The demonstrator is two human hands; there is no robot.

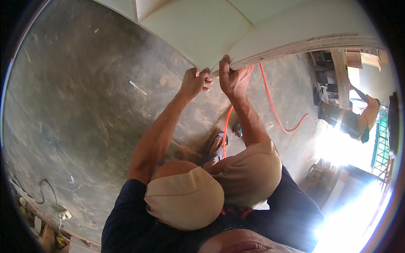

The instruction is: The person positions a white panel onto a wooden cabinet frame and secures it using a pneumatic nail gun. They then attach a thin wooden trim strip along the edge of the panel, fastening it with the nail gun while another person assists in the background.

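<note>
A pale, white-faced wooden cabinet (202,33) with inner dividers fills the top of the view. Its side panel (308,44) shows a raw, layered wood edge running to a near corner. My left hand (195,84) is closed at that corner, thumb and fingertips against the edge. Just right of it, my right hand (234,80) grips the panel's edge, with a digit laid over the pale inner face and the rest of the hand below the edge. Both arms reach forward over my bent knees. What lies under the panel is hidden.
An orange hose (276,114) loops over the grey concrete floor (105,84) and passes by my sandalled foot (217,145). A pale strip (137,87) lies at left. Another person (354,118) is at the right, near stacked wood. A cable with a white socket block (64,214) lies lower left.
</note>
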